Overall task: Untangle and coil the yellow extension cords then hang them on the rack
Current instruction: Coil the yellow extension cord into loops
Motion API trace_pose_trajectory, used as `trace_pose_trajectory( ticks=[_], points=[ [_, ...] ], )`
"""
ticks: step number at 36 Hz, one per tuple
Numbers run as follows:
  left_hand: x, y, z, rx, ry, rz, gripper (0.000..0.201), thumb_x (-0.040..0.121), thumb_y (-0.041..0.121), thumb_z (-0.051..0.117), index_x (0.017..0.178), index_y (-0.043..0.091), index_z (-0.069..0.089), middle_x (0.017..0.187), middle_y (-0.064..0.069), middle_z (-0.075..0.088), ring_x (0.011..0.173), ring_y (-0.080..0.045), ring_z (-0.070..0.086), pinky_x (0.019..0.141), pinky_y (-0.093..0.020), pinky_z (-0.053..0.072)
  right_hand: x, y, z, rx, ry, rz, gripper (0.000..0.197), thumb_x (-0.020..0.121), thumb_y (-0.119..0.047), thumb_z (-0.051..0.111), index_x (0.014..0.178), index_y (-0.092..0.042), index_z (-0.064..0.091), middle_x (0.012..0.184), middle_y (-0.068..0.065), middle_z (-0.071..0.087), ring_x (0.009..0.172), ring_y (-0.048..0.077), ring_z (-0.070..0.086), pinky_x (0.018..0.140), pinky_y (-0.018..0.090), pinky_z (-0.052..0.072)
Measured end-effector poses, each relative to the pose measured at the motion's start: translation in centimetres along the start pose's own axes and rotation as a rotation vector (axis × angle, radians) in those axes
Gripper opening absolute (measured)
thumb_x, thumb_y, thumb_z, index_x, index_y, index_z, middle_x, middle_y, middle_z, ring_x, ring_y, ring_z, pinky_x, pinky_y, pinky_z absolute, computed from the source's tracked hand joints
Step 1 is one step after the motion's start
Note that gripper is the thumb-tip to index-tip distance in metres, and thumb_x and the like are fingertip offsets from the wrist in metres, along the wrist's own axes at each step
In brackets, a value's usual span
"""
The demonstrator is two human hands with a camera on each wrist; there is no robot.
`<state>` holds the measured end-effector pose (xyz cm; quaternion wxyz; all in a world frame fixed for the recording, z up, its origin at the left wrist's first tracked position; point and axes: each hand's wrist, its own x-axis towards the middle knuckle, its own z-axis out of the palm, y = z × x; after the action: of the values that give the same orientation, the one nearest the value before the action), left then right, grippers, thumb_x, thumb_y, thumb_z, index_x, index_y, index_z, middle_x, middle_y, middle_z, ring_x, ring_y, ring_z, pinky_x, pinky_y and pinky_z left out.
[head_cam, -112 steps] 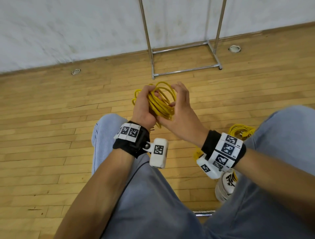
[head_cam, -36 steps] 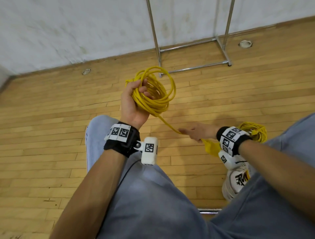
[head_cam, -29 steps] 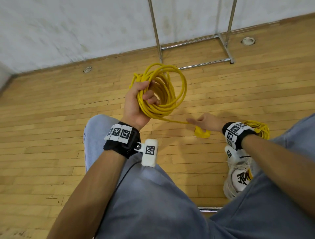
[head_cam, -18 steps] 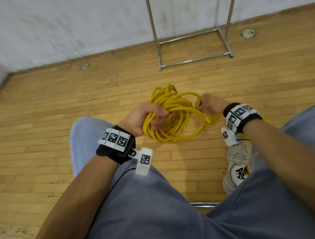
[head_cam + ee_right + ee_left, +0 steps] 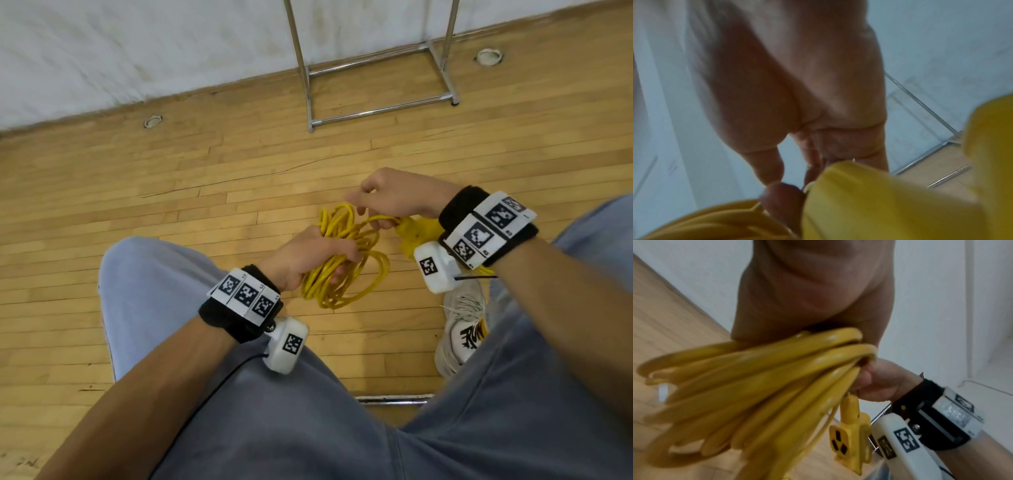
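A coiled yellow extension cord [image 5: 346,263] hangs between my knees, and my left hand [image 5: 308,257] grips its bundled loops. In the left wrist view the loops [image 5: 760,379] pass under my curled fingers, and the yellow socket end [image 5: 851,439] dangles beside them. My right hand [image 5: 387,198] pinches the cord's tail just ahead of the socket end [image 5: 416,233], right next to the coil. The right wrist view is blurred, with yellow cord [image 5: 869,199] against my fingertips [image 5: 783,194]. More yellow cord [image 5: 484,270] peeks out on the floor behind my right wrist. The chrome rack's base [image 5: 376,111] stands by the wall.
I sit over a wooden floor, grey-trousered knees on either side. A white sneaker [image 5: 460,329] rests on the floor at the right. Round floor fittings [image 5: 152,121] [image 5: 488,56] lie near the white wall. A metal bar [image 5: 394,399] shows between my legs.
My left hand has lowered the coil from chest height to between my knees. My right hand brought the tail with the socket end up from the floor to the coil.
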<state>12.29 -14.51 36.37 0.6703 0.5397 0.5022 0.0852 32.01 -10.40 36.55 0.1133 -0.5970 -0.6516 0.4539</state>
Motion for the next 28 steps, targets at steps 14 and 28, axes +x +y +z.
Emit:
trace_pose_trajectory(
  ticks=[14,28],
  points=[
    [1.8,-2.4,3.0,-0.293,0.339,0.104,0.003,0.085,0.01,0.071,0.084,0.009,0.068,0.063,-0.011,0.06,0.05,-0.023,0.054,0.053,-0.03,0.05,-1.1,-0.1,0.4,0.554,-0.033,0.151,0.038,0.102,-0.042,0.061,0.106,-0.005,0.069,0.102,0.012,0.069,0.09,0.021,0.07,0.081,0.032,0.052],
    [3.0,-1.3,0.9,-0.558,0.55,0.079,0.013,0.086,0.01,0.07,0.074,0.009,0.064,0.061,-0.006,0.059,0.049,-0.019,0.055,0.053,-0.028,0.051,0.1,0.1,3.2,0.229,0.134,-0.164,0.045,0.088,-0.003,0.069,0.129,-0.018,0.055,0.123,0.001,0.065,0.11,0.014,0.064,0.081,0.017,0.055]
  ],
)
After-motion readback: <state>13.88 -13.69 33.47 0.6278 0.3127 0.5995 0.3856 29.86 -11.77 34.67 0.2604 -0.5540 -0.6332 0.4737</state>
